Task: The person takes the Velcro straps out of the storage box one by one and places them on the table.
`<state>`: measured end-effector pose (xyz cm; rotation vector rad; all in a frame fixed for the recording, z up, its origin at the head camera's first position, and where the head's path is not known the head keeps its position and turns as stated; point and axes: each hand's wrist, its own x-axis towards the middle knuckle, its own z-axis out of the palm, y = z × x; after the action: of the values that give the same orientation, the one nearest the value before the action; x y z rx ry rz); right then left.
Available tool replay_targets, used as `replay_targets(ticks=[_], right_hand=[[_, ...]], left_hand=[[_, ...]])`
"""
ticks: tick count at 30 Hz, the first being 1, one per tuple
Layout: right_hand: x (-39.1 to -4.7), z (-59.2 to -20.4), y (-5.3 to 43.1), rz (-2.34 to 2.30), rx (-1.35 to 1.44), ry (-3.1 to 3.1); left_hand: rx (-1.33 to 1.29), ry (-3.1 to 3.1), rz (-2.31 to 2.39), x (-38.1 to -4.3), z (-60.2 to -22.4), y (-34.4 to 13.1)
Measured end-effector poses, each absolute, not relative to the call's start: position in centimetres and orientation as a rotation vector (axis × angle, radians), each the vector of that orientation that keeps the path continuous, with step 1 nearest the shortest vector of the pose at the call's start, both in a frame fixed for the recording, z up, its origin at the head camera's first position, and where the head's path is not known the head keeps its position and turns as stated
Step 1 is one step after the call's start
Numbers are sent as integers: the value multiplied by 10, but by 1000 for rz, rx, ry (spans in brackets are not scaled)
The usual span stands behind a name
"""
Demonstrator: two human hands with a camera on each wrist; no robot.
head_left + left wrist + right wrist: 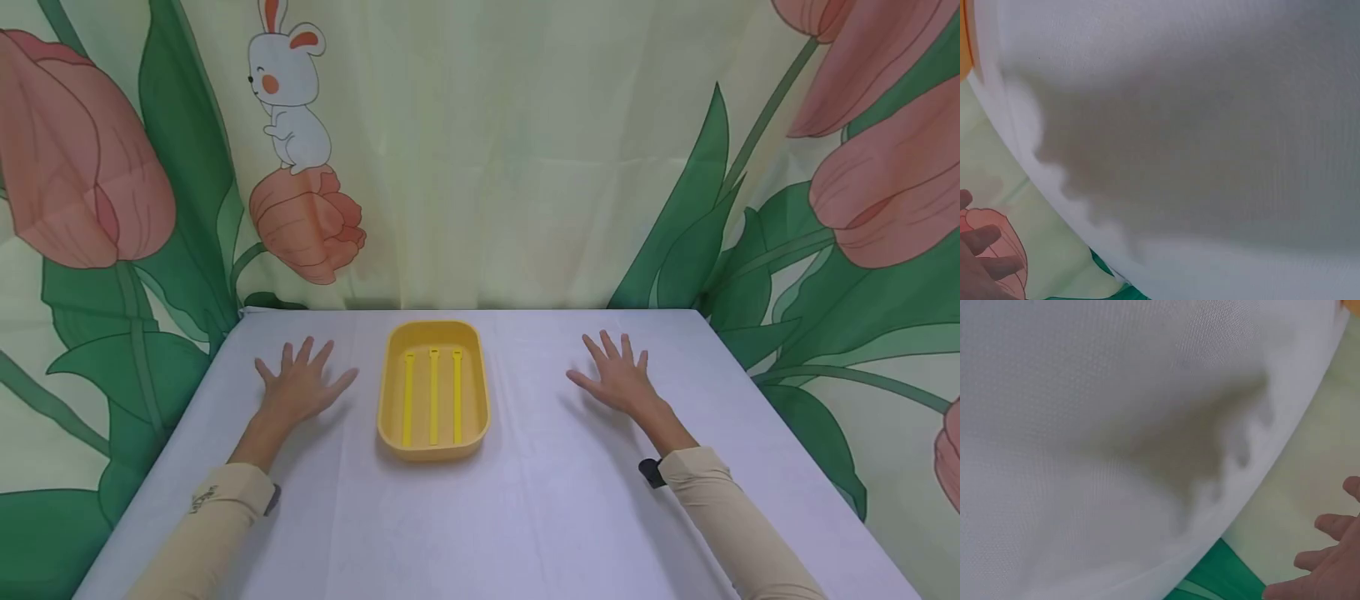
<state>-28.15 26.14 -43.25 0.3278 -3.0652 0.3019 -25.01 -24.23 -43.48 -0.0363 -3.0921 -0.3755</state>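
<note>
A yellow tray (432, 454) with rounded corners stands on the white-covered table, left of its middle. Three thin yellow strips lie lengthwise inside, side by side: a left strip (408, 400), a middle strip (434, 396) and a right strip (457, 396). Each has a small wider head at its far end, like a cable tie. My left hand (298, 390) is spread over the table to the left of the tray, holding nothing. On the other side, farther from the tray, my right hand (618, 379) is spread too, also with nothing in it. Both cast shadows on the cloth.
A white cloth (525, 517) covers the table. Behind its far edge hangs a curtain (487, 167) printed with tulips and a rabbit. Dark bands show at both sleeve cuffs. The tray's edge just enters the left wrist view.
</note>
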Motion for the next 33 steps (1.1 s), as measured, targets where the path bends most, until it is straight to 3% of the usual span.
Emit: replay_targets(ticks=[33], right_hand=[[-278, -441, 230, 273, 551, -2956]], left_hand=[[-27, -3162, -681, -240, -436, -199]])
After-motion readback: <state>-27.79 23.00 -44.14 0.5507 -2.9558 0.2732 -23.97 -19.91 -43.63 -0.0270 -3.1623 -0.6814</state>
